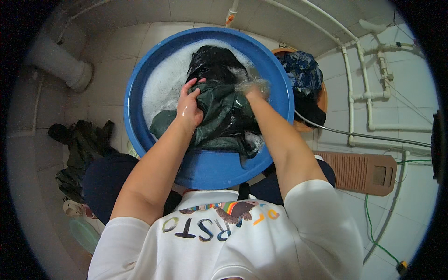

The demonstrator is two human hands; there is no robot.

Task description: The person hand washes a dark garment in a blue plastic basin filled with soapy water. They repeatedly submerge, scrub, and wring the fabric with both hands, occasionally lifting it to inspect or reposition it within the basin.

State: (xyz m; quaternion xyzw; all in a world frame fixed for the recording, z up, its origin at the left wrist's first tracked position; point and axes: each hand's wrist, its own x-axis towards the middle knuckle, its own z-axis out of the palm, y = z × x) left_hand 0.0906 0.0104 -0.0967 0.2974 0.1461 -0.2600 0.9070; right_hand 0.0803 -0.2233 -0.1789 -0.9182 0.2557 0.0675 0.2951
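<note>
A large blue basin holds sudsy water with white foam. In it lies a wet dark green garment, bunched up, with a wet black cloth against its far side. My left hand is closed on the left part of the green garment, its fingers curled over the folds. At the garment's right edge is my right hand, amid splashing water. Splash and blur hide its fingers, so its grip cannot be made out. Both forearms are bare and reach over the near rim.
An orange-brown tub with dark and blue-patterned clothes stands right of the basin. A brown washboard lies at the right, near white pipes and a hose. Dark olive clothes lie on the left.
</note>
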